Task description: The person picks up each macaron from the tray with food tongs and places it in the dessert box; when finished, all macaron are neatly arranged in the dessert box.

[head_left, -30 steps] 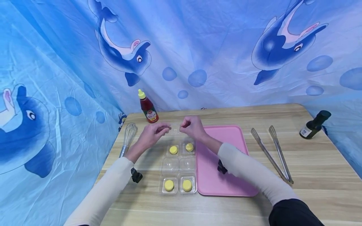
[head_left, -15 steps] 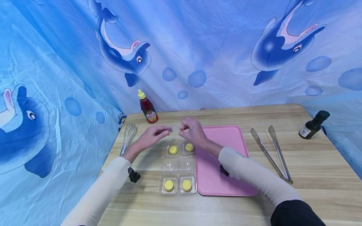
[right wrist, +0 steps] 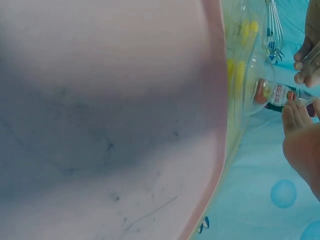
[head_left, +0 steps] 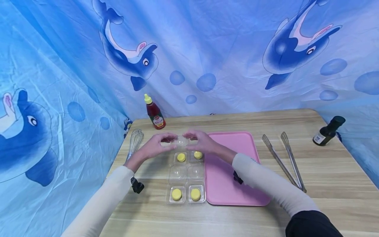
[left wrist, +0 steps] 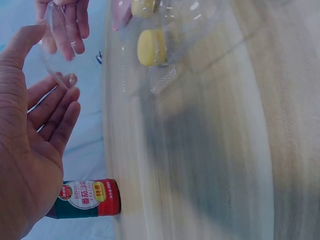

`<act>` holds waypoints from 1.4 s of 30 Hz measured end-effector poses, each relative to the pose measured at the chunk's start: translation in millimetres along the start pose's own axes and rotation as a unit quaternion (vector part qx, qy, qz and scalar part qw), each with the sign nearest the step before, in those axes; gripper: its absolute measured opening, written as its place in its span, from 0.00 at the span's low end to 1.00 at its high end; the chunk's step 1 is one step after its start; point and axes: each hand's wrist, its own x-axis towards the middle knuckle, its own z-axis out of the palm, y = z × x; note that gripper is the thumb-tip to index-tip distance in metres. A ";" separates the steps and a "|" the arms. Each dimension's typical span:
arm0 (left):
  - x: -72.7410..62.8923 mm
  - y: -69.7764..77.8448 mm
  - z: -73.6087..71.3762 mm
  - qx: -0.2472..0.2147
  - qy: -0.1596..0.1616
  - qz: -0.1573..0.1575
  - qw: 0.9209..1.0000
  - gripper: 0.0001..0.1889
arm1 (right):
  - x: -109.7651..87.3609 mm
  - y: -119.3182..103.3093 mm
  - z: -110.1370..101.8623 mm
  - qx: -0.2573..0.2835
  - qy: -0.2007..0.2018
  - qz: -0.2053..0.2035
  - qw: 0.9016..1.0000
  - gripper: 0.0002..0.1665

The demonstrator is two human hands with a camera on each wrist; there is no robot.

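Note:
A small clear plastic dome lid (head_left: 181, 141) is held up between both hands, above the back row of yellow macarons. My left hand (head_left: 160, 144) grips its left edge, thumb on one side and fingers on the other; the left wrist view shows the lid's curved rim (left wrist: 49, 65) there. From the right, my right hand (head_left: 201, 141) holds the opposite edge with thumb and fingertips. Below lie clear clamshell boxes, each compartment with a yellow macaron (head_left: 181, 157). The front box's domed lid (head_left: 187, 172) lies folded back flat, and its macarons (head_left: 195, 194) sit nearest me.
Right of the boxes lies a pink tray (head_left: 234, 184). Metal tongs (head_left: 285, 161) rest farther right, with a dark bottle (head_left: 328, 131) beyond. A whisk (head_left: 135, 143) lies at the left, and a red sauce bottle (head_left: 155, 113) stands at the back left.
Both hands have gone from close fingertip pinches to a wider grip on the clear lid. The right hand has shifted slightly left and down. Boxes, macarons and tray stay put.

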 end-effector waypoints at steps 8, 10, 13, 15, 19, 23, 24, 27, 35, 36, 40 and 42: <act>-7.5 -3.3 4.8 0.042 0.011 0.022 0.999 0.37 | -3.7 3.9 3.1 -0.042 -0.022 0.004 0.999 0.41; -10.0 -3.9 6.3 0.049 0.006 0.024 0.999 0.38 | -3.5 4.7 6.1 -0.059 -0.017 -0.001 0.998 0.42; -14.2 -6.8 8.5 0.060 -0.002 0.024 0.998 0.38 | -2.3 6.0 11.9 -0.088 -0.018 -0.004 0.996 0.43; -16.8 -9.0 9.8 0.065 -0.009 0.023 0.998 0.39 | -1.7 6.3 16.0 -0.097 -0.024 -0.002 0.995 0.44; -20.4 -13.8 13.1 0.071 -0.018 0.023 0.997 0.38 | -0.6 6.0 22.7 -0.120 -0.035 0.004 0.992 0.46; -23.0 -17.8 17.4 0.088 -0.028 0.026 0.995 0.38 | -0.9 5.7 28.3 -0.157 -0.046 0.008 0.987 0.46; -23.7 -18.5 18.4 0.093 -0.030 0.024 0.995 0.38 | -1.2 5.6 29.4 -0.164 -0.048 0.009 0.985 0.46; -25.3 -20.4 20.9 0.106 -0.034 0.017 0.994 0.39 | -2.0 5.3 32.3 -0.180 -0.054 0.019 0.982 0.45; -25.2 -23.2 25.9 0.108 -0.039 0.014 0.993 0.39 | -2.8 6.0 35.4 -0.213 -0.058 0.029 0.975 0.45; -25.3 -23.1 26.1 0.108 -0.039 0.014 0.993 0.39 | -2.7 6.2 35.7 -0.217 -0.059 0.028 0.974 0.45; -25.4 -22.7 26.4 0.108 -0.044 0.009 0.993 0.39 | -2.0 6.1 36.7 -0.223 -0.061 0.026 0.973 0.45; -25.1 -22.9 26.4 0.108 -0.045 0.006 0.993 0.39 | -1.8 5.7 37.1 -0.225 -0.061 0.026 0.972 0.45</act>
